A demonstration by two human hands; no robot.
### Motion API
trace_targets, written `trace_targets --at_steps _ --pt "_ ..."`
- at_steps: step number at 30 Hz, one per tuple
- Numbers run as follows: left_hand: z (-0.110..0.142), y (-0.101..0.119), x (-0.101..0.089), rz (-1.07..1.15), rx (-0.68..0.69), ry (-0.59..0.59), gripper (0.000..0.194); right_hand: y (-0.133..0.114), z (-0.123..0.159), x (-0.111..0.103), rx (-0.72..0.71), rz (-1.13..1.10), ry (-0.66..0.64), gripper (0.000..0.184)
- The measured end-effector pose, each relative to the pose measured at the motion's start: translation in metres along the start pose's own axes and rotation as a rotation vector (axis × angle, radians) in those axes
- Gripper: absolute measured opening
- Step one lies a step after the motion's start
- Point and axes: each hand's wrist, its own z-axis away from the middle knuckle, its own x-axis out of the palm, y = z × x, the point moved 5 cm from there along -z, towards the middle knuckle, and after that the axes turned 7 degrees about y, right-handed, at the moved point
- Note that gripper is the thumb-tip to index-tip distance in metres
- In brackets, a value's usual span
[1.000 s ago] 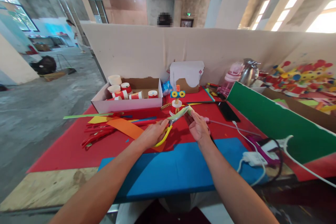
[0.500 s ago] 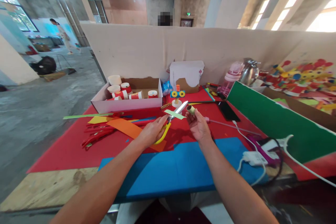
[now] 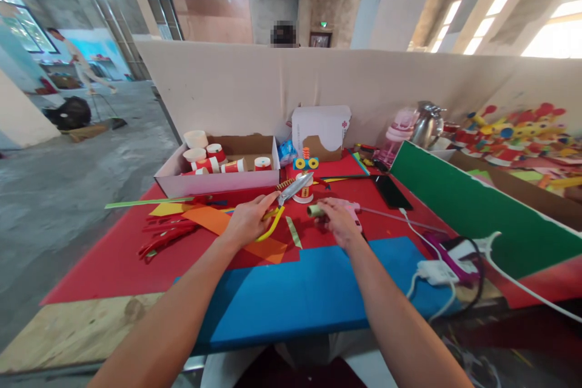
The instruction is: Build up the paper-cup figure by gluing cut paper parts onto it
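My left hand (image 3: 250, 220) is closed round the yellow handles of a pair of scissors (image 3: 293, 188), whose blades point away to the upper right. Between the fingers of my right hand (image 3: 337, 222) is a small pale green paper roll (image 3: 314, 211), its open end facing left. A light green paper strip (image 3: 293, 232) lies on the red sheet between both hands. Just beyond the blades stands a paper-cup figure (image 3: 304, 191) with a coiled neck and yellow ring eyes. A pink glue gun (image 3: 352, 212) lies partly hidden behind my right hand.
Left of centre lie an orange strip (image 3: 209, 220) and red paper pieces (image 3: 166, 236). Behind them a box (image 3: 218, 185) holds several paper cups. A phone (image 3: 393, 193), a power strip with cables (image 3: 439, 273) and a green-sided box (image 3: 473, 218) are at the right.
A green strip came away from the roll at the scissors and now lies on the table. My right hand lowered with the roll; the scissors shifted left. In the background, a person walked left.
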Motion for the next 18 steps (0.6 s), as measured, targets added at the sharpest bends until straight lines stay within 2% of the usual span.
trace_targets --at_steps 2,3,5,7,8,10,11,13,14,16,18 --pt "0.0 -0.002 0.0 -0.005 0.004 0.015 0.048 0.004 0.008 0.012 -0.004 0.276 -0.093 0.011" --pt "0.0 -0.002 0.001 -0.005 0.009 0.014 0.048 -0.001 0.01 0.016 -0.057 0.39 -0.11 0.009" --pt "0.001 0.0 0.002 -0.008 0.017 -0.001 0.05 -0.021 0.008 0.017 -0.256 0.658 -0.092 0.007" --pt "0.001 0.001 0.003 -0.014 0.023 -0.014 0.052 -0.051 -0.005 0.001 -0.431 0.87 -0.026 0.014" --pt "0.001 0.002 0.003 -0.017 0.024 -0.013 0.053 -0.066 -0.017 -0.015 -0.457 0.949 0.063 0.018" --pt "0.001 0.004 0.001 -0.019 0.021 0.005 0.052 -0.092 -0.045 -0.063 -0.438 1.066 0.345 0.027" --pt "0.001 0.005 0.0 -0.016 0.021 0.015 0.052 -0.102 -0.058 -0.091 -0.391 1.095 0.506 0.033" --pt "0.001 0.006 -0.001 -0.01 0.024 0.03 0.049 -0.105 -0.078 -0.142 -0.215 1.106 0.734 0.045" --pt "0.001 0.008 -0.001 -0.007 0.03 0.034 0.048 -0.101 -0.085 -0.163 -0.117 1.128 0.81 0.047" --pt "0.002 0.01 0.0 -0.004 0.045 0.033 0.047 -0.089 -0.092 -0.188 -0.026 1.157 0.86 0.056" --pt "0.003 0.012 0.002 -0.003 0.055 0.019 0.048 -0.074 -0.093 -0.2 0.103 1.225 0.848 0.085"
